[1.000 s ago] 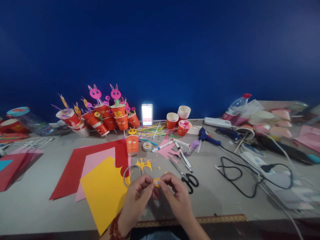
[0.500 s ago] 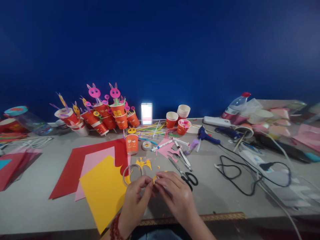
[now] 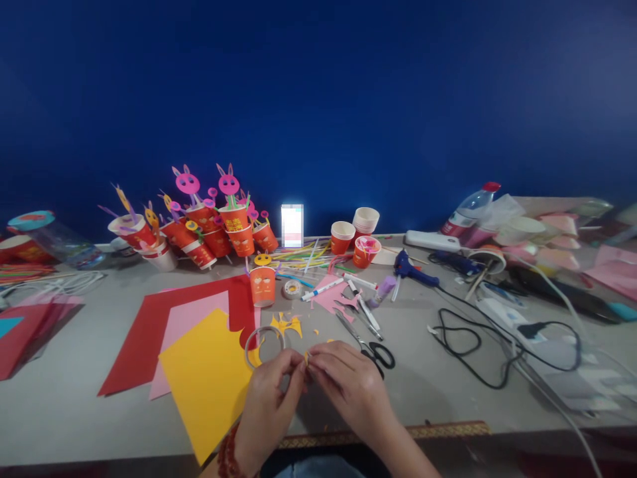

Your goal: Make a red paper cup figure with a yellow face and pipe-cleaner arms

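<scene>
My left hand [image 3: 273, 392] and my right hand [image 3: 351, 388] meet near the table's front edge, fingertips pinched together. Between them shows a sliver of a small yellow paper piece [image 3: 306, 357], mostly hidden by the fingers. A yellow sheet [image 3: 204, 378] lies by my left hand, over pink and red sheets. Just beyond the left fingers is a tape roll [image 3: 247, 355], with yellow paper scraps [image 3: 287, 324] behind it. Black-handled scissors [image 3: 382, 355] rest close to my right hand, their blades pointing away.
Decorated red paper cups [image 3: 199, 229] crowd the back left. One orange cup [image 3: 263, 287] stands nearer, beside a small tape roll [image 3: 292, 289]. Markers [image 3: 323, 289] lie mid-table on pink scraps. Right of them are a blue glue gun [image 3: 415, 271], its looping cord and a power strip [image 3: 522, 338].
The hands have stayed in nearly the same place. My fingertips have closed further over the yellow paper piece, so less of it shows.
</scene>
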`<action>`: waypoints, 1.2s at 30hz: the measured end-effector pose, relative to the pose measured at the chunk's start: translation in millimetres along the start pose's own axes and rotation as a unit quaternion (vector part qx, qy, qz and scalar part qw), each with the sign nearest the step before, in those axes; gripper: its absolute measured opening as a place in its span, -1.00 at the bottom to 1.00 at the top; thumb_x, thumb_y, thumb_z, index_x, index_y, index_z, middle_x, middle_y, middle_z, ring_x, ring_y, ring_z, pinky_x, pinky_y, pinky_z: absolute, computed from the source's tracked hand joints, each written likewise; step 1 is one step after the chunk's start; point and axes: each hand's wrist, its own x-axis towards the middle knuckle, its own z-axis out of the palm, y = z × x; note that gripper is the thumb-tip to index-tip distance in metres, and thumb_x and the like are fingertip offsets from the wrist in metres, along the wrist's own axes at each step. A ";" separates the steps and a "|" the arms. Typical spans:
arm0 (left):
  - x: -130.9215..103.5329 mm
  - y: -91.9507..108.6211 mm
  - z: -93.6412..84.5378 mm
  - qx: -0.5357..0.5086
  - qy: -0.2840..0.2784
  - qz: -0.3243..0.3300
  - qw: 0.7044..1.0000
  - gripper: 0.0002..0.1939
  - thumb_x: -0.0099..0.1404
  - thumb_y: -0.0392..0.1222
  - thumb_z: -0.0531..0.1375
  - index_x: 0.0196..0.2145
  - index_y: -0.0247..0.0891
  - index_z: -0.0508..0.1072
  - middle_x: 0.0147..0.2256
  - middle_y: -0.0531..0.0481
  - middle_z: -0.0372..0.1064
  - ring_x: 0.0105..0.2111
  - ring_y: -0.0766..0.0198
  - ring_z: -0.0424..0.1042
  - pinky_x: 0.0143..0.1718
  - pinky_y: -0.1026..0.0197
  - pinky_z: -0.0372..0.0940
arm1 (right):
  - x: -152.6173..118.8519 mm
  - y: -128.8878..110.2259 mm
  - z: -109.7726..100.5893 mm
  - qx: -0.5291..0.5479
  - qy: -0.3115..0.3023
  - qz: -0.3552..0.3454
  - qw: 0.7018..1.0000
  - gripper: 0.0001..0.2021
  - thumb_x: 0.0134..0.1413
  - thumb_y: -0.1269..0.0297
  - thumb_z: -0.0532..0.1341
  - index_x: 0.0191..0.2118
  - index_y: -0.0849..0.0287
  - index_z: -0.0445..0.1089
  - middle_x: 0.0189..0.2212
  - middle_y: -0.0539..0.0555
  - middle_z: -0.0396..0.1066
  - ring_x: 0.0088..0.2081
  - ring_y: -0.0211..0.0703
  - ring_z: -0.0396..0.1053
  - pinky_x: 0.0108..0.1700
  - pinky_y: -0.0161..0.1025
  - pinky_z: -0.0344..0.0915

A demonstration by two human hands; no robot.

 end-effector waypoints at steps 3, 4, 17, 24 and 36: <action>-0.3 -0.6 0.0 0.016 -0.001 0.004 1.000 -0.76 0.45 -0.15 0.05 -0.38 -0.17 0.38 -0.49 0.07 0.43 -0.46 0.30 0.46 -0.44 0.36 0.26 | -0.7 -0.3 1.6 -0.009 0.004 -0.003 1.000 -0.84 0.26 0.49 0.14 -0.22 0.15 0.45 -0.26 0.15 0.58 -0.26 -0.08 0.53 -0.19 -0.15 0.50; -0.4 -0.7 0.0 0.015 -0.002 0.002 1.000 -0.76 0.45 -0.15 0.05 -0.38 -0.17 0.38 -0.49 0.07 0.43 -0.46 0.29 0.46 -0.45 0.36 0.25 | -1.0 -0.2 1.8 -0.008 0.004 -0.003 1.000 -0.84 0.26 0.49 0.14 -0.22 0.14 0.45 -0.27 0.15 0.58 -0.26 -0.07 0.53 -0.19 -0.14 0.50; -1.1 2.4 -1.7 0.060 -0.008 0.013 0.998 -0.79 0.46 -0.16 0.03 -0.33 -0.16 0.37 -0.46 0.05 0.47 -0.44 0.28 0.48 -0.40 0.33 0.26 | -2.0 0.9 -1.6 0.027 -0.025 0.018 0.999 -0.82 0.36 0.41 0.12 -0.20 0.14 0.48 -0.26 0.12 0.59 -0.24 -0.10 0.53 -0.16 -0.18 0.47; -0.7 1.5 -2.0 0.072 -0.002 0.022 0.997 -0.80 0.45 -0.19 0.04 -0.35 -0.16 0.36 -0.50 0.07 0.45 -0.48 0.27 0.48 -0.45 0.34 0.25 | 3.0 -0.1 -4.5 0.024 -0.048 0.003 0.999 -0.78 0.39 0.38 0.07 -0.21 0.15 0.47 -0.29 0.13 0.57 -0.27 -0.12 0.50 -0.18 -0.21 0.44; -0.8 2.1 -4.4 0.076 -0.004 0.033 0.997 -0.82 0.45 -0.19 0.05 -0.32 -0.16 0.37 -0.46 0.04 0.48 -0.44 0.26 0.51 -0.43 0.33 0.28 | 6.4 0.3 -9.7 0.072 -0.057 0.014 0.996 -0.78 0.37 0.40 0.08 -0.20 0.13 0.48 -0.28 0.13 0.57 -0.26 -0.10 0.49 -0.19 -0.21 0.42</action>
